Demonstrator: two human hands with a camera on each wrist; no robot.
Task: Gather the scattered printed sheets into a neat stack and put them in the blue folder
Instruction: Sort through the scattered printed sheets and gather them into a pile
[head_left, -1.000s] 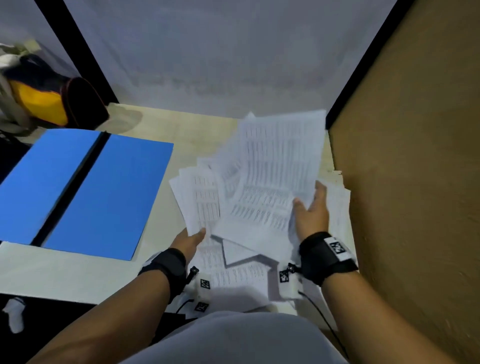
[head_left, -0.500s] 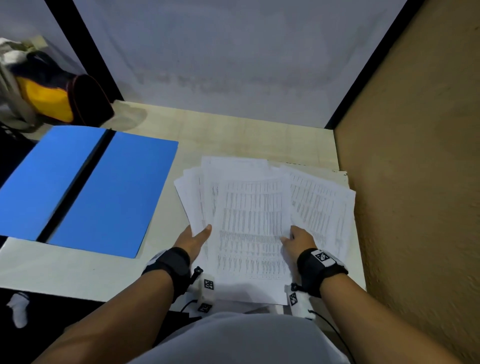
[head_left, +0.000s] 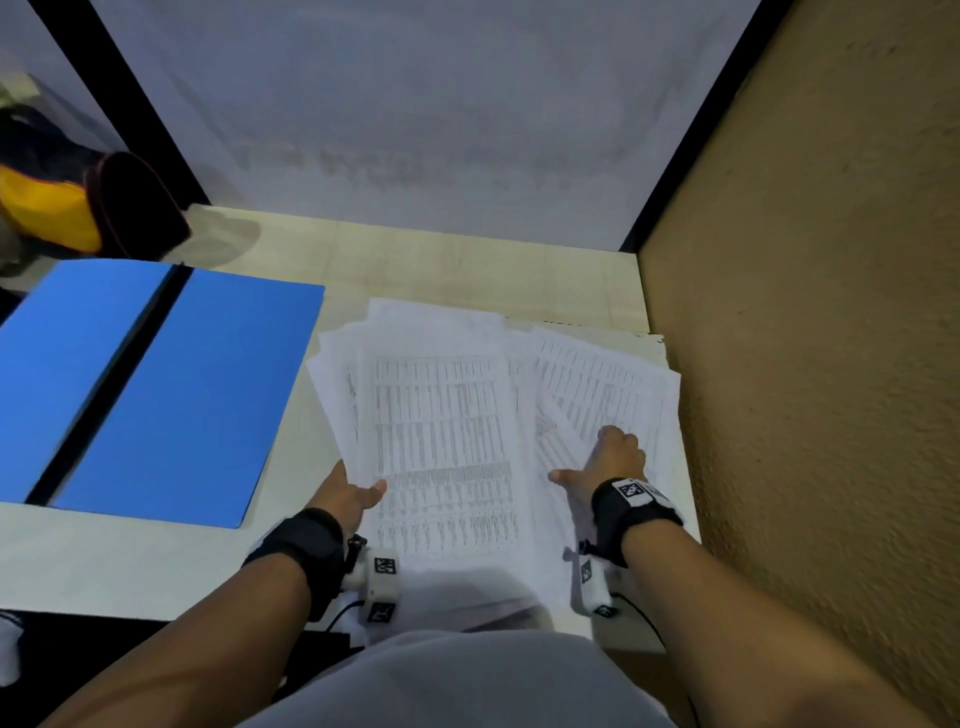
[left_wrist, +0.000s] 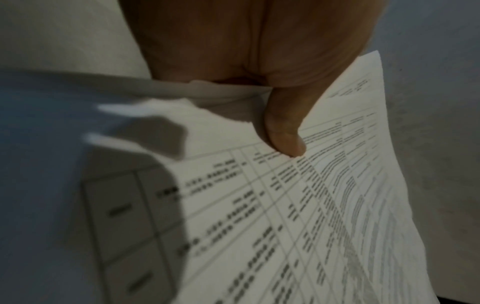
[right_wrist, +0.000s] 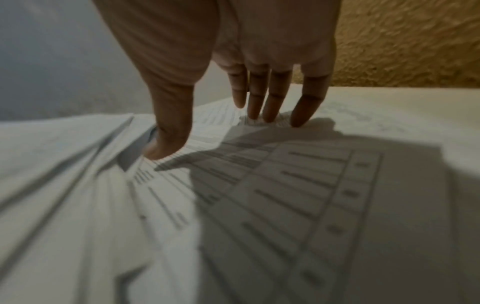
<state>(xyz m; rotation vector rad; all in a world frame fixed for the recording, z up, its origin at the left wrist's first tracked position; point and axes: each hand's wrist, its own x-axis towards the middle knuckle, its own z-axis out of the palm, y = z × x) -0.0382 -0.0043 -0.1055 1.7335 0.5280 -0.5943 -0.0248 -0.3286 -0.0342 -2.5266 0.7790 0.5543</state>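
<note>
— What took up most of the desk?
— The blue folder, lying open and flat at nine o'clock, a dark gap between its two panels. Just beside it, from the centre out to three o'clock, sat the printed sheets, fanned and overlapping, not yet squared.
— And the hands?
— The left hand was at the pile's seven o'clock edge, pinching several sheets; the wrist view showed its thumb pressed on top of the paper, the other fingers hidden beneath. The right hand was at four o'clock, fingers spread and nearly straight, tips resting on the right-hand sheets, thumb out toward the pile's middle.
</note>
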